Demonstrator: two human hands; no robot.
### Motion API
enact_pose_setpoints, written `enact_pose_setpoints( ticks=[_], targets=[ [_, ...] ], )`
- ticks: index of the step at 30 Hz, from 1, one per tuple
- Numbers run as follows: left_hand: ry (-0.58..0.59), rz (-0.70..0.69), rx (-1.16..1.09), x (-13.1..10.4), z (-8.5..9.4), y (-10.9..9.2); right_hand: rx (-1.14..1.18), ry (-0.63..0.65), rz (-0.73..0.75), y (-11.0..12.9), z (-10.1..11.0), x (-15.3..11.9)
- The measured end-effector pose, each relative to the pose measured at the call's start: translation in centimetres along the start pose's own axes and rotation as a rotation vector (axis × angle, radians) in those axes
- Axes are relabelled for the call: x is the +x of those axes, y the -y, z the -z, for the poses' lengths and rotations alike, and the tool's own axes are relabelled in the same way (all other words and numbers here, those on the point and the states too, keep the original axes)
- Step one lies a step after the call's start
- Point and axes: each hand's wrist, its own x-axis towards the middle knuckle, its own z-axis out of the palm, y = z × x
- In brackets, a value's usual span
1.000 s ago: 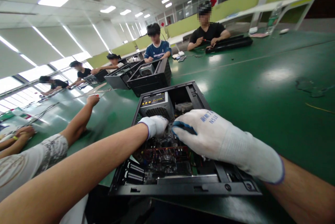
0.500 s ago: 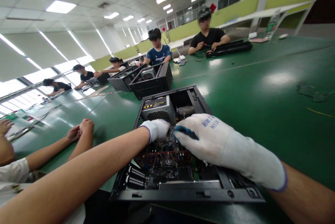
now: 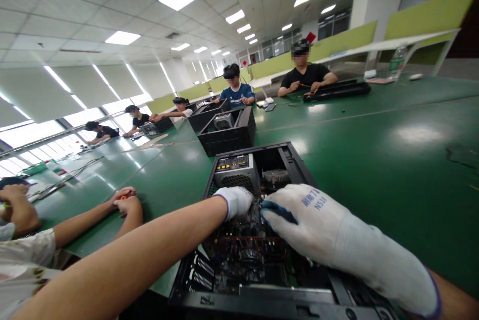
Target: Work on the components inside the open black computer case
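Note:
An open black computer case [image 3: 299,160] lies on its side on the green table in front of me. The power supply [image 3: 235,170] sits in its far left corner, with a round finned cooler [image 3: 276,176] to the right of it. My left hand [image 3: 236,202], in a white glove, reaches over the circuit board [image 3: 247,240] just below the power supply; its fingers are curled down and mostly hidden. Close beside it, my right hand [image 3: 299,215], gloved in white with a blue palm, has thumb and fingers brought together at the board. Whatever lies between the fingertips is hidden.
Another open computer case [image 3: 232,135] stands beyond mine, and more cases are farther left. At my left, a person's bare hands [image 3: 127,198] rest over the green table [image 3: 374,160]. Across it, a person in black [image 3: 309,78] works at a long black part [image 3: 340,90].
My view has tilted up and shifted left, so the case appears lower and farther right. Both hands stay at nearly the same place over the board.

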Motion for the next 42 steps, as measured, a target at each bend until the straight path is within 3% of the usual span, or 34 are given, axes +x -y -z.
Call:
enact_pose_setpoints(
  ticks=[4,19,29,38,42],
  targets=[
    [-0.001,0.004,-0.003,0.0,-0.1,0.1,0.009,0.071,-0.086,0.3,0.3,0.1],
    [0.013,0.023,0.027,-0.1,0.3,-0.2,0.036,0.125,-0.106,0.4,0.6,0.1],
    [0.081,-0.029,0.115,0.4,2.1,-1.2,0.049,0.065,-0.049,0.4,0.5,0.3],
    [0.091,-0.082,0.074,1.0,1.3,-0.4,0.039,-0.026,0.08,-0.4,-0.1,-0.4],
    [0.06,-0.056,0.049,0.6,1.4,-0.4,0.028,-0.041,0.071,-0.6,-0.3,-0.5]
  ],
)
